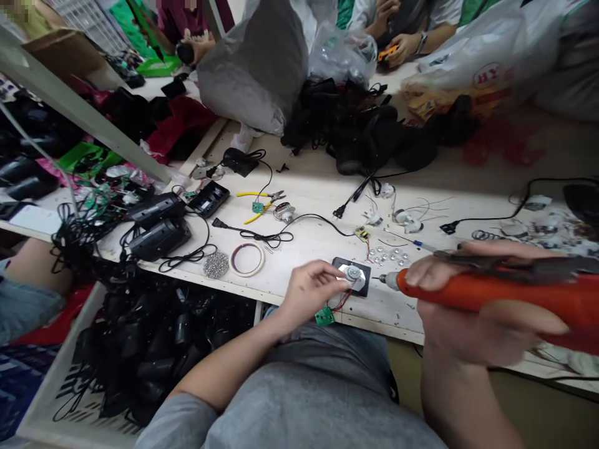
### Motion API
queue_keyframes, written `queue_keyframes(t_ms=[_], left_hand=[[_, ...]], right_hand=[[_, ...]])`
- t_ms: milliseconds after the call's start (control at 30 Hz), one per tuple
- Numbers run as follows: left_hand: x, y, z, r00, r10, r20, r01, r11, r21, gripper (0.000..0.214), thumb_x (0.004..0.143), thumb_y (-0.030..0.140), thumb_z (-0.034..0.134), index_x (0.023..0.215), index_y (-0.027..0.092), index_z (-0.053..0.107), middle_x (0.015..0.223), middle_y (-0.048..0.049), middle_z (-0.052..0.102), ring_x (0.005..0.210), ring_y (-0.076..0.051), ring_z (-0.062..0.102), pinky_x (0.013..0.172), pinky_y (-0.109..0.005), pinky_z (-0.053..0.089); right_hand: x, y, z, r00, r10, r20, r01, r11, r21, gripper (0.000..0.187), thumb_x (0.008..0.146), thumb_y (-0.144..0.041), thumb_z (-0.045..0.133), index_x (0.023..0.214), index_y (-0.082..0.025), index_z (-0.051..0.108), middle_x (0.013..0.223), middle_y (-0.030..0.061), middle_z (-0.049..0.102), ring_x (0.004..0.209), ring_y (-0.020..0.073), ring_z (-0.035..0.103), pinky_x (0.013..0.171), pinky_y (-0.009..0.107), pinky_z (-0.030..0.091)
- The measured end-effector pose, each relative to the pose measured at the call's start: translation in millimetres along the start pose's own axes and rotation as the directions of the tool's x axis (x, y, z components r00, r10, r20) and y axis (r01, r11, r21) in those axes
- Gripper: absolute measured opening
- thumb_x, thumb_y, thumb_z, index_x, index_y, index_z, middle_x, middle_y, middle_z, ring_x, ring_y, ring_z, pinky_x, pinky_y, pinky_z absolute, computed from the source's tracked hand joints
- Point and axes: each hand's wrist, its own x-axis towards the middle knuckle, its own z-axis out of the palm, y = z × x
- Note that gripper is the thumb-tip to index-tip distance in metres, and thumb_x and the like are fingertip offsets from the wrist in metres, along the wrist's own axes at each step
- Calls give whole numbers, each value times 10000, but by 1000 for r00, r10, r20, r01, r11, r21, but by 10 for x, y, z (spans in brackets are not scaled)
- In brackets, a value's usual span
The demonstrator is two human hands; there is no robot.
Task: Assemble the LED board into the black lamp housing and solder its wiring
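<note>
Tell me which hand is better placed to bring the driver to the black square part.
Probably the right hand: it grips the orange driver, whose bit points toward the black square part. The left hand is at that part, with no driver in it.

Premises: a workshop for small electrical goods. Across the centre of the frame, a long pale workbench [302, 251] bears yellow-handled pliers [253, 194], a round pile of screws [216, 265], a tape roll [247, 274] and a bare green circuit board [257, 207]. At right, an orange-red power driver [472, 290]. Lower left, a slotted crate [47, 405] filled with black casings [182, 330]. At the top, bulk plastic bags [257, 68] and co-workers' hands [397, 50] indicate shared working positions.
</note>
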Motion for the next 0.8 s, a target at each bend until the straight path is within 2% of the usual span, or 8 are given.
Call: queue_keyframes(t_ms=[33,100,200,267,400,533,800], left_hand=[[80,-23,-54,992,111,-59,-102,986,135,305,660,393,889,804,166,743,661,8,625,572,-97,536,597,-244,454],[222,-63,-127,973,228,-30,-202,910,362,222,700,269,855,891,191,775,669,20,615,577,-98,526,615,-244,446],[346,-109,-125,970,204,135,-245,813,528,301,735,195,822,1032,217,776,685,26,620,605,-114,545,643,-246,449],[380,-134,-79,961,190,201,-273,771,576,328,760,201,811,1084,219,767,714,18,635,634,-126,560,658,-249,447],[414,-173,-11,951,162,262,-296,719,629,352,791,233,797,1139,210,752,753,5,650,667,-146,573,676,-265,441],[445,-173,-27,945,125,303,-304,674,673,334,832,227,756,1165,207,744,822,-16,666,714,-165,597,706,-276,448],[488,-106,-71,893,138,429,-420,600,681,311,888,185,672,1194,219,719,936,-51,693,900,-207,645,809,-289,480]], right_hand=[[30,39,42,1000,-23,1,23,999,23,486,730,-635,819,954,-224,688,541,-45,608,426,166,566,447,331,520],[62,93,107,999,-53,9,53,998,41,398,757,-566,830,936,-238,692,524,-59,587,384,154,523,406,322,489],[64,124,155,997,-77,30,77,997,16,321,788,-515,819,942,-263,693,531,-70,582,368,152,509,392,327,485],[61,129,160,996,-85,37,85,996,13,309,794,-502,816,940,-260,692,529,-71,582,361,152,502,385,326,477],[62,169,125,996,-77,36,77,997,0,323,791,-486,822,935,-230,687,513,-70,564,364,141,498,385,304,469],[39,259,72,998,-61,11,61,998,9,308,792,-433,826,934,-200,683,527,-62,584,382,125,517,397,276,481],[-26,385,7,1000,-4,12,3,1000,7,280,805,-395,811,950,-201,671,541,-64,599,410,127,552,410,257,471]])
